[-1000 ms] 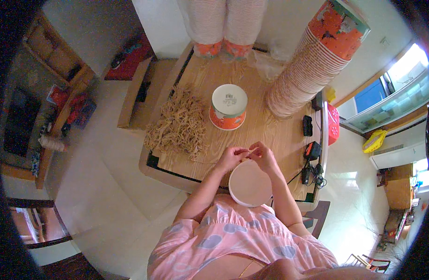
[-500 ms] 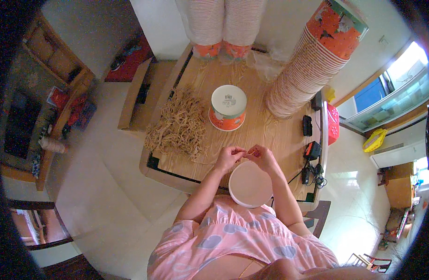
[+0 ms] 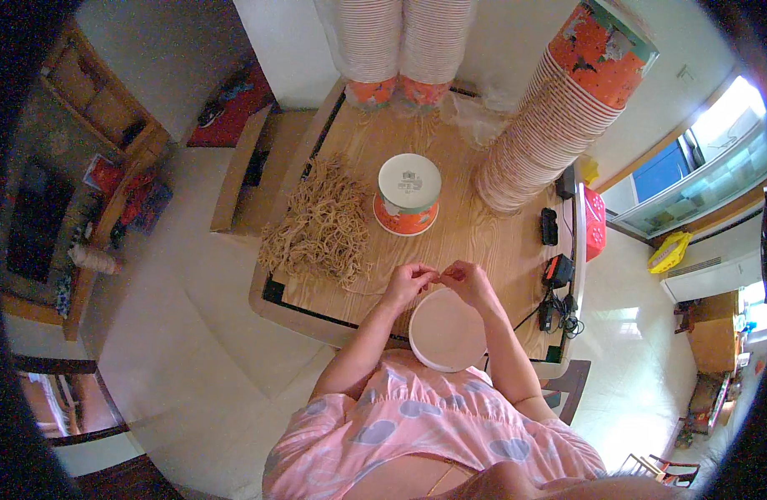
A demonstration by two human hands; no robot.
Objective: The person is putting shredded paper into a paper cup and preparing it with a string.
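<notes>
My left hand (image 3: 408, 283) and my right hand (image 3: 468, 283) meet at the fingertips, both pinched closed. Whatever lies between them is too small to make out. Just below them, a white paper tub (image 3: 448, 330) rests against my front at the table's near edge, its round pale inside facing up. Left of centre on the table lies a heap of tangled tan twine (image 3: 321, 225). Beyond my hands an orange and green paper tub (image 3: 407, 218) stands upside down, its pale base (image 3: 409, 181) upward.
A tall stack of nested tubs (image 3: 550, 112) leans at the far right; two more wrapped stacks (image 3: 373, 50) stand at the back. Black adapters and cables (image 3: 553, 304) lie along the right edge of the wooden table (image 3: 458, 237). A cardboard box (image 3: 263, 171) is on the left.
My right fingers have shifted slightly, their tips now bent more closely toward my left fingertips. The tubs and the twine heap stay where they were.
</notes>
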